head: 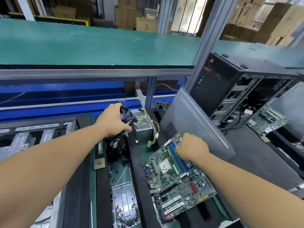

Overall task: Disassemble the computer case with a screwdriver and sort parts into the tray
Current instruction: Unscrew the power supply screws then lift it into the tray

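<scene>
The left hand (113,120) reaches forward with its fingers curled round a black cooler fan (127,113), gripping it above the far end of the black foam tray (139,183), just beside a grey perforated power supply (142,122) whose yellow and black wires (153,129) trail down its right side. A second black fan (116,145) sits in the tray compartment directly under that hand. The right hand (191,148) grips the far edge of a green motherboard (177,176), fingers curled over the end of its blue memory slots; the board lies tilted across the tray's right compartment with its near end overhanging the foam. In the tray's left slot lie a green memory stick (100,148) and, nearer, a square processor chip (99,163). A shiny metal dish (125,204) holding small dark screws rests in the middle compartment. A grey side panel (194,124) leans upright to the right of the tray, and behind it stands the opened black computer case (230,89) on the desk (256,155). Another metal chassis (31,134) lies at the left.
</scene>
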